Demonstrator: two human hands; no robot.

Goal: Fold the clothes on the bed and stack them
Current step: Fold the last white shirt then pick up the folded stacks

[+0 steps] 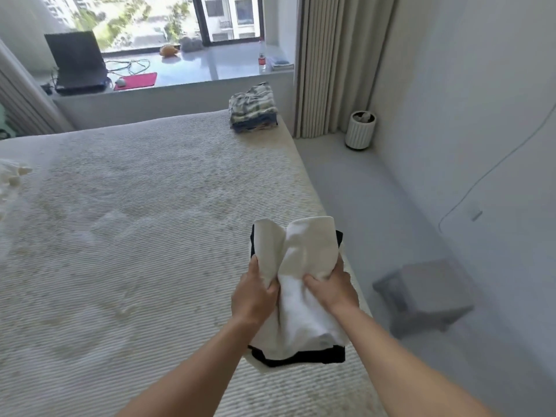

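Note:
A folded white garment with a black garment beneath it is held over the bed's right edge. My left hand grips the bundle's left side, and my right hand grips its right side, fingers curled into the white cloth. A stack of folded clothes, striped on top and dark blue below, sits at the far right corner of the bed. A bit of white cloth shows at the bed's left edge.
A window ledge behind the bed holds a laptop, a red pad, cables and a bottle. Curtains hang at right. A white bin and a grey stool stand on the floor beside the bed.

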